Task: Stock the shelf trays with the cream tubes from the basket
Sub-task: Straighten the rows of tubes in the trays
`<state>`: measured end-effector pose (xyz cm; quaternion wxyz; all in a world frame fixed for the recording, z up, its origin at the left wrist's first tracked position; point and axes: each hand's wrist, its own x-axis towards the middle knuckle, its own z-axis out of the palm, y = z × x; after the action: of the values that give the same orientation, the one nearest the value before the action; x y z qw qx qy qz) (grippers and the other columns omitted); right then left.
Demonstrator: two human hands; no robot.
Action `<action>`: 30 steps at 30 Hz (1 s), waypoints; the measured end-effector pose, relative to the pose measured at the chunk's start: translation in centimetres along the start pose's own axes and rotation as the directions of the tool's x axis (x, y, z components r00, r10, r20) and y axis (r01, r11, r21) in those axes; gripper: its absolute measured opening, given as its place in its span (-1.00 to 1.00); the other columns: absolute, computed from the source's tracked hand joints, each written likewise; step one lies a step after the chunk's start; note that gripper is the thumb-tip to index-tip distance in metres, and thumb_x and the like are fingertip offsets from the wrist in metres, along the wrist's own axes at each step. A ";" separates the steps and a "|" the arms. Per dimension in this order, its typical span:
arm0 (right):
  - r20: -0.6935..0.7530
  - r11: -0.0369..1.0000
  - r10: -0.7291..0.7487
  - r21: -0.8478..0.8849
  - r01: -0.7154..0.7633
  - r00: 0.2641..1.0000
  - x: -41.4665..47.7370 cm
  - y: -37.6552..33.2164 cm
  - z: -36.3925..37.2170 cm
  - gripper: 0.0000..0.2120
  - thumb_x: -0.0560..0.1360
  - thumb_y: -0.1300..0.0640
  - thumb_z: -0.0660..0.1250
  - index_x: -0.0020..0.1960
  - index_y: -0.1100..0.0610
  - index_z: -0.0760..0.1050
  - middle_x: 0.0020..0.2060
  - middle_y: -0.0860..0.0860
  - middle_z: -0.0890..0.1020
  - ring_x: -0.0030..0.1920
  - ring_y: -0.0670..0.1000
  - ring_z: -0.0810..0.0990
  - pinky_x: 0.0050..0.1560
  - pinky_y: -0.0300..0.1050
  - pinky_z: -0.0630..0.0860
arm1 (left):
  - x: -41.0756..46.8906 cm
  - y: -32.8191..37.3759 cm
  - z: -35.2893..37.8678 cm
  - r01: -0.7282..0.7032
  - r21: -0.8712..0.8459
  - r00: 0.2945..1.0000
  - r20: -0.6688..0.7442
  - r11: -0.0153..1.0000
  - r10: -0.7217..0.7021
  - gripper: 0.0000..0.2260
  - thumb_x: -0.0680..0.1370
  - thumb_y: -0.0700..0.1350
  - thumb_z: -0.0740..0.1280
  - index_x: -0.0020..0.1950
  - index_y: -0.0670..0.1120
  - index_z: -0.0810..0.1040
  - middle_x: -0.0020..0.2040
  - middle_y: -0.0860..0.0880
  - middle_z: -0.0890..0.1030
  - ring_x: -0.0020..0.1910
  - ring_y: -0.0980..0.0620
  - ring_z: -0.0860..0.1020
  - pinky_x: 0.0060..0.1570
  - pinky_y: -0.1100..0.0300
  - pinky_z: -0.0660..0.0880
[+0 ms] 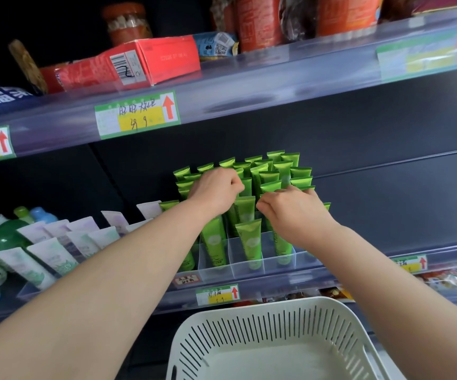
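Observation:
Several green cream tubes [276, 171] stand upright in a clear divided shelf tray [245, 263] on the middle shelf. My left hand [216, 192] reaches into the rows, its fingers pinched on the top edge of a green tube. My right hand [294, 208] is beside it, fingers curled onto the crimped top of another green tube in the tray. The white slotted basket [265, 319] sits below my arms; the part of its inside that I see holds no tubes.
White and pale green tubes [54, 253] lean in a tray to the left, with green and blue bottles [5, 234] beyond them. The upper shelf carries red boxes [150, 60] and jars. Price tags [138, 115] line the shelf edges. Dark bare shelf lies to the right.

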<state>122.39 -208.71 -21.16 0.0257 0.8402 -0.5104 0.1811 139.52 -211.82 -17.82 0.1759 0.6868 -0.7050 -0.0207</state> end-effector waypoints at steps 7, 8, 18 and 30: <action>-0.020 1.000 0.014 0.006 -0.014 1.000 0.1 0.6 0.3 -0.66 0.63 -0.08 -0.02 0.02 0.02 0.48 -0.09 -0.04 0.61 0.06 0.11 0.47 -0.08 -0.01 0.27 | 1.1 0.0 -0.6 0.003 0.231 0.999 0.039 0.973 -0.013 -0.83 0.55 -0.17 0.35 0.09 0.03 0.65 0.12 -0.04 0.61 0.09 -0.08 0.56 0.00 0.08 0.51; -0.023 1.000 0.014 0.007 -0.014 1.000 0.1 0.7 0.3 -0.66 0.63 -0.08 -0.02 0.03 0.02 0.49 -0.10 -0.04 0.62 0.06 0.10 0.47 -0.07 -0.01 0.28 | 1.2 0.0 -0.5 0.006 0.245 0.999 0.047 0.970 -0.018 -0.82 0.55 -0.20 0.35 0.07 0.02 0.66 0.12 -0.06 0.61 0.07 -0.09 0.56 -0.02 0.08 0.52; -0.018 1.000 0.026 0.009 -0.026 1.000 0.1 1.4 0.1 -0.65 0.63 -0.07 -0.02 0.04 0.01 0.51 -0.11 -0.06 0.62 0.04 0.09 0.48 0.01 0.00 0.34 | 1.9 1.9 1.0 -0.106 0.246 0.994 0.011 0.963 0.107 -0.85 0.57 -0.16 0.33 0.06 0.02 0.64 0.07 -0.02 0.63 0.03 -0.08 0.58 -0.03 0.11 0.52; -0.089 0.997 -0.061 0.048 0.065 0.994 1.3 -2.3 -0.6 -0.79 0.59 0.01 0.13 0.11 -0.04 0.50 -0.02 -0.06 0.63 0.10 0.08 0.48 -0.05 -0.01 0.30 | 0.1 -3.0 -2.3 -0.027 -0.027 0.994 -0.111 0.999 0.024 -0.83 0.55 -0.18 0.33 0.01 0.03 0.69 0.05 0.05 0.66 0.04 0.00 0.58 -0.04 0.12 0.52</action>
<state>124.75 -208.52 -19.82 0.0321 0.8477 -0.4771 0.2297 143.04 -211.58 -16.42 0.2247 0.6754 -0.7023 0.0098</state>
